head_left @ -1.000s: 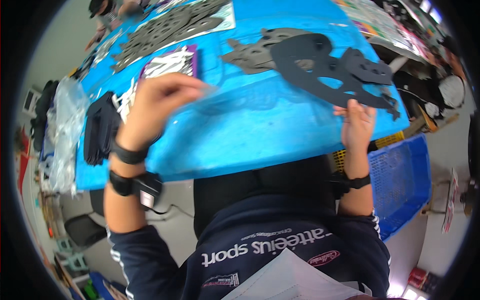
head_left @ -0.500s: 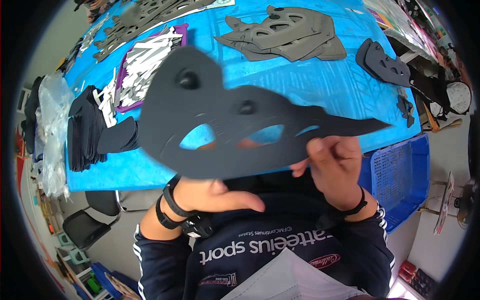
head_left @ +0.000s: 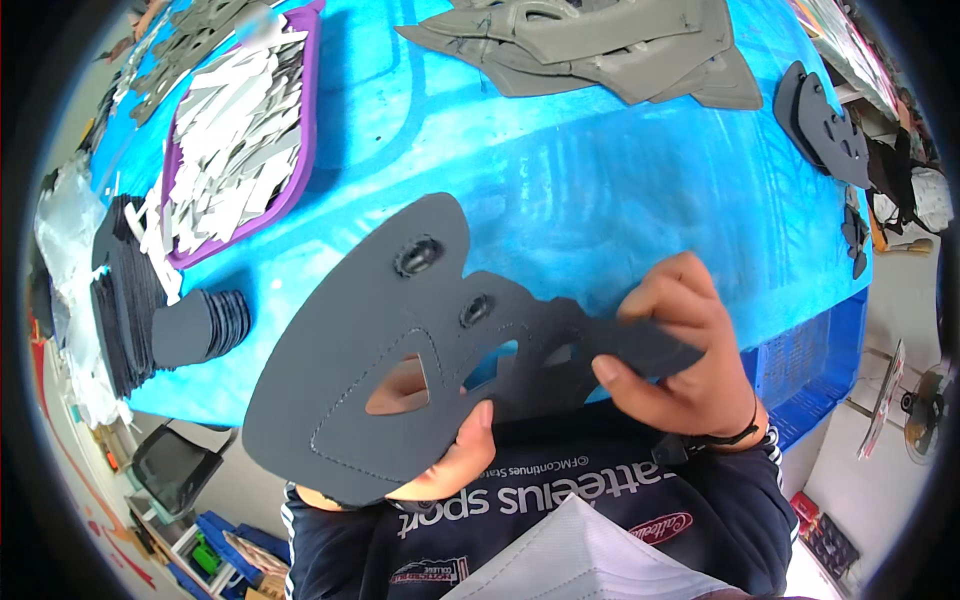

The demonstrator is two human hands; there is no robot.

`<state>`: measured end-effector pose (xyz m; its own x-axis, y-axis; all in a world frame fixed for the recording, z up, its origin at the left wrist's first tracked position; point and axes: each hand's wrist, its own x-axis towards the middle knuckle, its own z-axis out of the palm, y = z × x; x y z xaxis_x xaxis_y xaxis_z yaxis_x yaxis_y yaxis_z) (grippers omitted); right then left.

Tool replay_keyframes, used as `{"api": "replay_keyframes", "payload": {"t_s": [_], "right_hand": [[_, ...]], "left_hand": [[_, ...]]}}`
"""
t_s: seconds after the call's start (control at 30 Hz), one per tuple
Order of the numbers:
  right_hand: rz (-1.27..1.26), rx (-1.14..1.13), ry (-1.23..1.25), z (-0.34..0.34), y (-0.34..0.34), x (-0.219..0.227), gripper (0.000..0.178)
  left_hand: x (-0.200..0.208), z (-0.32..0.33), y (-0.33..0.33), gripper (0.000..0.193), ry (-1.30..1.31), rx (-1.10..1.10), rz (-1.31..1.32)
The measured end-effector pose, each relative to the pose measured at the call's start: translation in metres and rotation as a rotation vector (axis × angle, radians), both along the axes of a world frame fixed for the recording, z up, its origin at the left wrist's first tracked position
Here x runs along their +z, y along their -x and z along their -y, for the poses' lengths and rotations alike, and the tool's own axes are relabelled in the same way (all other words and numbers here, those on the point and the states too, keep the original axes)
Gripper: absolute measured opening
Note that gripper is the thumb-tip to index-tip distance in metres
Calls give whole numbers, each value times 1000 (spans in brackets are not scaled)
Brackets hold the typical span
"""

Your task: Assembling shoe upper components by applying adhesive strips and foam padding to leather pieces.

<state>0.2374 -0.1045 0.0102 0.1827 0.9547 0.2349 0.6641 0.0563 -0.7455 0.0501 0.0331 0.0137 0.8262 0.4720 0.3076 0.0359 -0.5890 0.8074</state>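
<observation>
I hold a dark grey, mask-like foam piece over the table's near edge, tilted with its broad end low at the left. It has cut-out openings, a dotted stitch line round the largest, and two shiny black oval bosses near its upper edge. My left hand grips the lower edge, thumb on the front face; its fingers are behind the piece, partly showing through the large opening. My right hand pinches the narrow right end between thumb and fingers.
A purple tray of white and grey strips lies at the left. Stacked dark pieces and smaller rounded ones are nearby. Grey foam pieces pile at the far side, two more at right. A blue crate stands beside the table.
The foam piece has come lower and tilted, its broad end dropping at the left. My left hand, earlier below it with the thumb stretched out, now grips its lower edge. The view has shifted.
</observation>
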Motion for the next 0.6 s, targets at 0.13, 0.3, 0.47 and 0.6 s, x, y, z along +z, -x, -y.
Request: {"api": "replay_keyframes", "payload": {"t_s": [0.13,0.3,0.47,0.6], "right_hand": [[45,88,-17,-3,0,-4,13],[21,81,-21,-5,0,-3,13],[46,61,-5,-4,0,-6,13],[13,31,5,-9,3,-2,13]], "left_hand": [[-2,-3,0,21,44,23,-33],[-11,4,3,23,144,110,117],[-10,3,14,12,-21,11,-183],[-2,6,15,14,-93,49,-230]]}}
